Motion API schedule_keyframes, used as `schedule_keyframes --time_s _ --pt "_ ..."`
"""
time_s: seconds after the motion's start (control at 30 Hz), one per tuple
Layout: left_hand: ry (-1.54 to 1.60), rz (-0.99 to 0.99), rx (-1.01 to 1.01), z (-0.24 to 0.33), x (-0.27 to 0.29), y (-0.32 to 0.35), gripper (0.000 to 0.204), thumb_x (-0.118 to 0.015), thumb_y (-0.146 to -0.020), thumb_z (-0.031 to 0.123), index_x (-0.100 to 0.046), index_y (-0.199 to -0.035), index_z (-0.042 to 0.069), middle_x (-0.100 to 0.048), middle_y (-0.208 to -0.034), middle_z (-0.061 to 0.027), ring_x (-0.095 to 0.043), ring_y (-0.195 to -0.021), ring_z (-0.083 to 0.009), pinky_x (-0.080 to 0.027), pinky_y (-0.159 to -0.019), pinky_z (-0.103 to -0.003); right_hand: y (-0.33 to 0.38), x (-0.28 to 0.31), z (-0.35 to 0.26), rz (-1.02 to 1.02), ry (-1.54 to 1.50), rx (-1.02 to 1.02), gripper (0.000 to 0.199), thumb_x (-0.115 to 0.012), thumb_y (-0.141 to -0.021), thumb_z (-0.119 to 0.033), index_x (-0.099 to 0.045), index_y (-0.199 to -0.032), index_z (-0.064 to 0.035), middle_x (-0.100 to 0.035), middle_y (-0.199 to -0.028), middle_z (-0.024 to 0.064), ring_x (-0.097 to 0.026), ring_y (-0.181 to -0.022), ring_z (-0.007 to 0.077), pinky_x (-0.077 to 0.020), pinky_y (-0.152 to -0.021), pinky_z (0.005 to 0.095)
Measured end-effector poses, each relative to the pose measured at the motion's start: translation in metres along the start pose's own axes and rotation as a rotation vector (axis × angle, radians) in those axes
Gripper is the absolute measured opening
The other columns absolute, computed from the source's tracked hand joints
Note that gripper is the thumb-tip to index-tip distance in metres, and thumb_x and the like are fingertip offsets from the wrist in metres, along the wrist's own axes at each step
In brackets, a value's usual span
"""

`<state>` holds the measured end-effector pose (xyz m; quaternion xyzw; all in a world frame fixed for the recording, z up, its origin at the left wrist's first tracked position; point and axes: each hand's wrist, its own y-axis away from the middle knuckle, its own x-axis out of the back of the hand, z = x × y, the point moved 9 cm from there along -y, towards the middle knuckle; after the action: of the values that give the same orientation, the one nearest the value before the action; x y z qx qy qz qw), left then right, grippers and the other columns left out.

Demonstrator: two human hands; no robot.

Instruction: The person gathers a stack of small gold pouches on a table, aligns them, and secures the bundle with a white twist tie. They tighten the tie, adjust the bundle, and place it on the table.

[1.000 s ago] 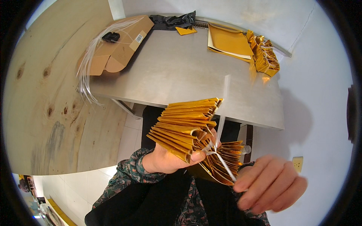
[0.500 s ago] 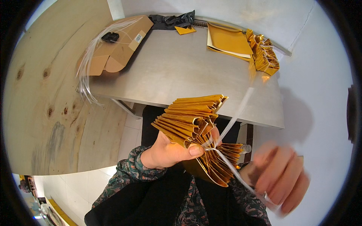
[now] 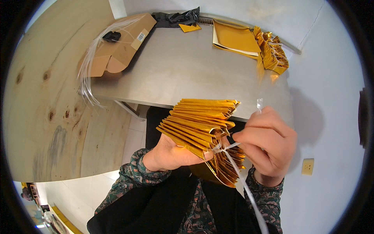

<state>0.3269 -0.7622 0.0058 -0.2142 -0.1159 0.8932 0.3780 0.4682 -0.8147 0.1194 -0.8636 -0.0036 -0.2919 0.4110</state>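
A bundle of gold paper folded in accordion pleats [image 3: 194, 121] is gripped at its middle by my left hand [image 3: 169, 154], the thumb pressed near the tie. Around that middle runs a white plastic strip [image 3: 241, 175], knotted or crossed beside the thumb. One end of the strip is pinched in my right hand [image 3: 269, 138], just right of the bundle, with its tip sticking up above the fingers. The other end hangs loose down toward the lower edge, past my right sleeve. The pleats fan out above and below the tie.
Beyond my hands stands a metal table [image 3: 167, 66]. On it lie gold sheets [image 3: 235, 37], tied pleated bundles [image 3: 274, 56], a gold scrap [image 3: 189, 27] and black plastic [image 3: 177, 18]. White strips [image 3: 86, 74] drape over a cardboard box [image 3: 128, 43] at the left. A wooden panel [image 3: 58, 109] rises leftward.
My right hand has moved up and left from the lower right, let go of the strip's lower end and taken the upper end. The bundle has barely turned in my left hand.
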Motion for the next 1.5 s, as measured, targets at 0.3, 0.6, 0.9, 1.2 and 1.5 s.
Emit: schedule_keyframes --time_s 0.3,0.6,0.9,1.2,1.5 --pt "-0.04 0.073 -0.027 -0.002 -0.006 -0.01 0.051 -0.081 -0.078 0.024 -0.059 -0.118 0.001 -0.065 -0.111 -0.0082 -0.06 -0.103 -0.0185 -0.047 -0.089 -0.034 0.017 0.01 -0.002 0.155 -0.102 0.074 0.009 -0.07 -0.072 -0.002 -0.07 -0.081 -0.0048 -0.054 -0.077 0.0052 -0.044 -0.066 0.0183 -0.033 -0.058 0.0318" --pt "-0.06 0.268 0.153 -0.001 -0.014 -0.015 0.056 -0.079 -0.071 0.053 -0.065 -0.09 0.001 -0.063 -0.084 -0.0071 -0.057 -0.076 -0.0156 -0.042 -0.066 -0.028 0.017 0.018 -0.003 0.19 -0.169 0.008 0.021 -0.078 -0.066 0.001 -0.073 -0.085 -0.0085 -0.057 -0.073 0.0021 -0.05 -0.062 0.02 -0.0405 -0.057 0.0318" --pt "0.051 0.212 0.202 0.001 -0.028 -0.02 0.059 -0.08 -0.068 0.057 -0.066 -0.084 0.002 -0.059 -0.079 -0.0058 -0.053 -0.073 -0.0143 -0.038 -0.063 -0.027 0.013 0.027 0.016 0.209 -0.187 -0.02 0.012 -0.074 -0.076 0.001 -0.069 -0.085 -0.005 -0.06 -0.072 0.0029 -0.047 -0.062 0.0177 -0.0366 -0.058 0.0296" --pt "0.238 0.05 0.185 0.001 -0.033 -0.026 0.066 -0.083 -0.075 0.041 -0.053 -0.117 0.001 -0.067 -0.096 -0.0111 -0.064 -0.092 -0.0208 -0.051 -0.079 -0.034 0.01 0.032 0.034 0.239 -0.295 -0.02 0.011 -0.074 -0.079 -0.001 -0.07 -0.089 -0.0037 -0.063 -0.075 0.0043 -0.05 -0.065 0.0136 -0.0353 -0.058 0.0256" --pt "0.27 0.004 -0.002 0.016 -0.025 -0.026 0.044 -0.088 -0.075 0.034 -0.058 -0.091 0.006 -0.066 -0.079 -0.0104 -0.055 -0.075 -0.018 -0.042 -0.066 -0.028 0.004 0.025 0.029 0.182 -0.209 -0.014 0.018 -0.078 -0.071 -0.001 -0.072 -0.088 -0.0054 -0.066 -0.08 0.006 -0.056 -0.066 0.016 -0.0412 -0.057 0.0272"
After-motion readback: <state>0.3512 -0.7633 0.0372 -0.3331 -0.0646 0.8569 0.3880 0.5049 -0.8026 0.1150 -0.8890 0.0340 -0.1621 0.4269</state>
